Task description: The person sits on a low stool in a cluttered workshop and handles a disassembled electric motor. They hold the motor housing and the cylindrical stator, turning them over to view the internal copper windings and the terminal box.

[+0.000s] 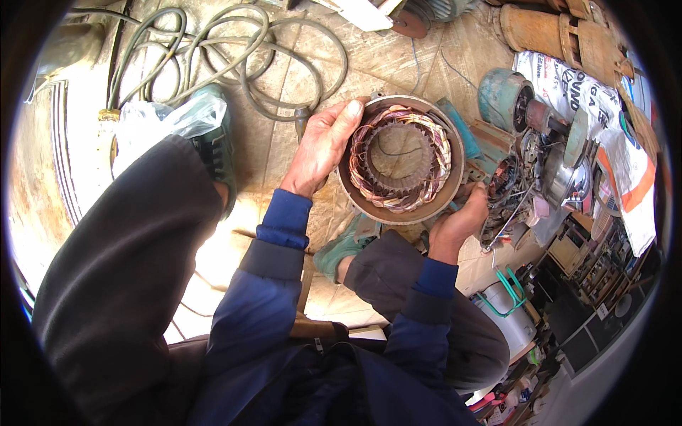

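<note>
Both my hands hold up a motor stator (447, 121), a round metal housing whose open end faces me. Inside its rim runs a ring of copper windings (369, 186) with pale and purplish strands, around a toothed core with a hollow centre. My left hand (328, 145) grips the housing at its left side, thumb on the rim. My right hand (460, 219) is closed at the lower right edge, its fingers partly hidden behind the housing. Through the hollow centre the floor and a thin wire show.
A thick dark cable (312, 67) lies coiled on the tiled floor at the far left. To the right are a green motor part (501, 99), tangled wires and scrap, a printed white sack (561, 82) and a white bucket (508, 316). A clear plastic bag (160, 121) lies near my left shoe.
</note>
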Demonstrator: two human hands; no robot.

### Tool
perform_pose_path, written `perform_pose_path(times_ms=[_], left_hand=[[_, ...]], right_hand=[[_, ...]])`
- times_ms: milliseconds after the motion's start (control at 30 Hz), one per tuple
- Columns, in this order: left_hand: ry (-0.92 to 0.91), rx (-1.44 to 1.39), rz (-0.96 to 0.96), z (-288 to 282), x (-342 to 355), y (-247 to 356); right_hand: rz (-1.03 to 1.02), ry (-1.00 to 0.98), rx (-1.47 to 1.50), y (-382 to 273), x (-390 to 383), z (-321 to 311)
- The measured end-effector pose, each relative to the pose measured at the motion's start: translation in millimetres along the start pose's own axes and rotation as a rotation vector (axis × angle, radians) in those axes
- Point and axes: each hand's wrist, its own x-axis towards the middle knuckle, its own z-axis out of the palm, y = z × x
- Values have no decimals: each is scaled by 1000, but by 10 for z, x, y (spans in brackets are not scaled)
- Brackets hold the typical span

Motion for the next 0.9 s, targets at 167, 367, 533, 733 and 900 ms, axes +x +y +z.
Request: perform_pose_path(times_ms=[167,367,533,733,900], left_hand=[[6,7,10,24,-6,-1],[22,-24,-22,4,-5,-12],[40,-37,-8,-61,-21,-4],[46,-90,-31,-95,-1,-6],[23,-67,-38,-120,10,6]], right_hand=[[15,3,-19,71,21,-55],[-27,-24,-47,-58,-24,8],[-130,-30,-138,-88,-21,97],[-168,-63,-98,-163,-55,146],[-155,-68,-79,-197,-70,192]])
